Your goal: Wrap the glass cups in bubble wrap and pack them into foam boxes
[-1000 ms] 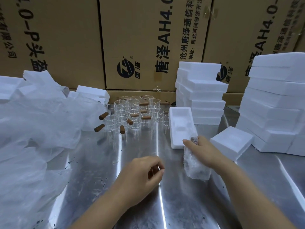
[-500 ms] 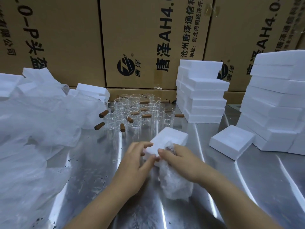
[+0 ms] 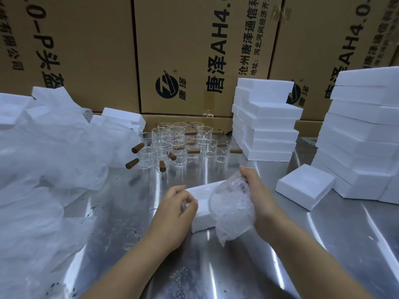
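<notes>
Item in grip: 1 wrapped cup [image 3: 232, 209], a glass cup bundled in bubble wrap, held by the right hand [image 3: 258, 197]. The grip is closed round the bundle's upper far side with fingers curled over the top, and a loose tail of wrap hangs toward the worktop [image 3: 216, 268]. Second grip: the left hand [image 3: 176, 212], fingers curled narrowly on the near-left edge of 1 foam box [image 3: 200, 214], steadying it. Whether the thumb tucks under the rim cannot be told. Position: the bundle sits over the right end of that box, and the wrap hides whether it touches. Step in hand, as judged: packing. This cup looks fully wrapped but is not yet seated in the box. The next move calls for lowering the bundle into the recess and tucking the loose tail in. The light foam needs pinning so it does not slide on the slick metal, and pressure should stay gentle since there is glass inside. Surrounding stock: a cluster of bare glass cups [image 3: 179, 145] with brown wooden handles, behind the box and well apart; 1 loose foam piece [image 3: 304, 186] to the right; 2 piles of foam boxes, the centre stack [image 3: 266, 124] and the right stack [image 3: 362, 130]; a heap of translucent wrapping sheet [image 3: 49, 152] at the left; printed cartons [image 3: 194, 39] along the back.
</notes>
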